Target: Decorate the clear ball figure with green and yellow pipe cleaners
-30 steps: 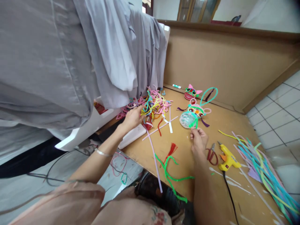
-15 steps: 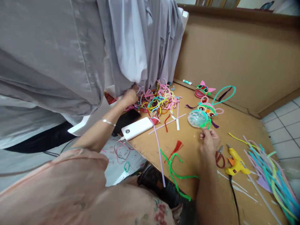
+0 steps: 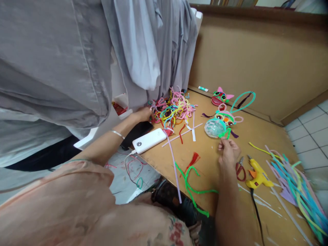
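My left hand (image 3: 145, 114) is at the left edge of a tangled heap of coloured pipe cleaners (image 3: 176, 106); its fingers are closed, partly hidden, and what they pinch is too small to make out. My right hand (image 3: 229, 149) pinches a bright green pipe cleaner piece (image 3: 225, 133) beside a clear, round plastic piece with a teal rim (image 3: 214, 128). Just behind that lies an animal face with orange nose and pink loops (image 3: 227, 119). Farther back sits a red and green face with pink ears (image 3: 219, 97).
A white power bank (image 3: 149, 140) with a cable lies near the left table edge. Red-handled scissors (image 3: 240, 169), a yellow glue gun (image 3: 258, 174) and loose pipe cleaners (image 3: 297, 191) are on the right. Green strands (image 3: 189, 188) and a red tassel (image 3: 192, 160) lie in front.
My left hand has moved slightly down, away from the hanging grey cloth, along the heap's left edge. My right hand keeps its pinch in nearly the same place.
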A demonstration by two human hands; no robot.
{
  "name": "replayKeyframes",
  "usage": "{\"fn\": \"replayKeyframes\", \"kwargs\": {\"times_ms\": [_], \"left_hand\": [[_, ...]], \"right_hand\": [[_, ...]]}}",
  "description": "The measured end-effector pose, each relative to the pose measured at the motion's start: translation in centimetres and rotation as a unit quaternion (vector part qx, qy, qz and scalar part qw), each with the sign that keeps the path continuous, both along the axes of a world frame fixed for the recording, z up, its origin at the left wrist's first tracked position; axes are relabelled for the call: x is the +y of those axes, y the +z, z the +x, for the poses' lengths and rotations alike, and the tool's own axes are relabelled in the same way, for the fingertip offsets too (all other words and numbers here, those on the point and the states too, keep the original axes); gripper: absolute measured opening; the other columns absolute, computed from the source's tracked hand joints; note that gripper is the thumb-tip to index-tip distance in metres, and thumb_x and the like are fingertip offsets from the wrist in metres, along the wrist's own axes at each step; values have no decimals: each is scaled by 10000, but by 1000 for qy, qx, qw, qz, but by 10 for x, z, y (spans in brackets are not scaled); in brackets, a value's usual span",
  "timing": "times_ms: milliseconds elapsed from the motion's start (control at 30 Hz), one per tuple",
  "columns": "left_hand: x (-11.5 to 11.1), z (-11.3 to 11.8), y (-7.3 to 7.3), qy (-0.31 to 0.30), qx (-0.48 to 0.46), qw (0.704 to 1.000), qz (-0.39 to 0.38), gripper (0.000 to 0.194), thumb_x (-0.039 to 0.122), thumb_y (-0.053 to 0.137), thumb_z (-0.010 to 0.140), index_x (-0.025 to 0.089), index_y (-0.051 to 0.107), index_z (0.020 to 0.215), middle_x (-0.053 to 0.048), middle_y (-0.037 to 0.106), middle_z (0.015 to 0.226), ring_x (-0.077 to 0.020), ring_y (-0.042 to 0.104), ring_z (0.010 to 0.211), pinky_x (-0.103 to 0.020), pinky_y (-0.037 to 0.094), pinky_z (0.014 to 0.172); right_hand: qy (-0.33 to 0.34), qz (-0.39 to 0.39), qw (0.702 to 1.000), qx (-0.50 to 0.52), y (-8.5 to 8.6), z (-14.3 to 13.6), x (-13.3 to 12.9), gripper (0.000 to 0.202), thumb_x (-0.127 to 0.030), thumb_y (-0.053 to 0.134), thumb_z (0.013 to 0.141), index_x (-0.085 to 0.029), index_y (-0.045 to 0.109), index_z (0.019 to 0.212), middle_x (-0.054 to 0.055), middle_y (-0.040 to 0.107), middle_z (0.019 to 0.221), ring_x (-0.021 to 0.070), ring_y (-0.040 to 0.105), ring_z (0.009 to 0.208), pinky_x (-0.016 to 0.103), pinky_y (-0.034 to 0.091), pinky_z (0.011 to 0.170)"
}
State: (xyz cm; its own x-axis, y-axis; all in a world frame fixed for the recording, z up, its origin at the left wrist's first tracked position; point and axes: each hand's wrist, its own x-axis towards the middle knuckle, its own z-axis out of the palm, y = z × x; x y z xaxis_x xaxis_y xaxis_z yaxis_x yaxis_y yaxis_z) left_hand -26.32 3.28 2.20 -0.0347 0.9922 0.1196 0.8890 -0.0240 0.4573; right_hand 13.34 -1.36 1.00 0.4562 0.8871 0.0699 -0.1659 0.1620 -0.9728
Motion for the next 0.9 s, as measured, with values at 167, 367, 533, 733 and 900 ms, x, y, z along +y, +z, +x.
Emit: {"fn": "replayKeyframes", "kwargs": {"times_ms": [167,367,533,733,900], "left_hand": [[4,-4,21,-41,-57,997,-32,82,115,704,589,188,667,584,-13,627,600,-186,585,696,-283,450,713],[20,3,68,115,-390,904,130,216,94,566,781,171,480,598,43,490,511,-78,436,503,-233,381,547],[29,23,95,78,-457,879,113,268,73,393,881,172,457,640,27,483,547,-71,460,504,-227,384,519],[27,45,108,89,-520,821,217,211,152,365,947,178,560,871,-8,661,869,-117,634,901,-262,482,710],[-3,94,104,-132,-351,868,326,237,370,617,873,155,645,969,-40,705,990,-166,640,987,-331,482,902]], "right_hand": [[14,-2,1000,-6,0,1,0,269,-335,732,534,-182,511,531,-76,496,433,37,409,382,145,282,352],[21,-4,1000,9,-2,-2,0,258,-311,742,522,-183,518,529,-77,498,427,35,406,381,141,273,357],[23,-6,1000,16,-2,-2,-1,294,-330,757,525,-185,502,527,-82,488,424,33,390,378,146,259,364],[33,3,999,15,-1,-5,-3,265,-318,723,559,-185,497,515,-83,470,422,32,368,383,162,249,385],[51,13,998,27,0,-6,-5,289,-321,745,572,-181,498,521,-79,474,434,31,380,406,159,256,406]]}}
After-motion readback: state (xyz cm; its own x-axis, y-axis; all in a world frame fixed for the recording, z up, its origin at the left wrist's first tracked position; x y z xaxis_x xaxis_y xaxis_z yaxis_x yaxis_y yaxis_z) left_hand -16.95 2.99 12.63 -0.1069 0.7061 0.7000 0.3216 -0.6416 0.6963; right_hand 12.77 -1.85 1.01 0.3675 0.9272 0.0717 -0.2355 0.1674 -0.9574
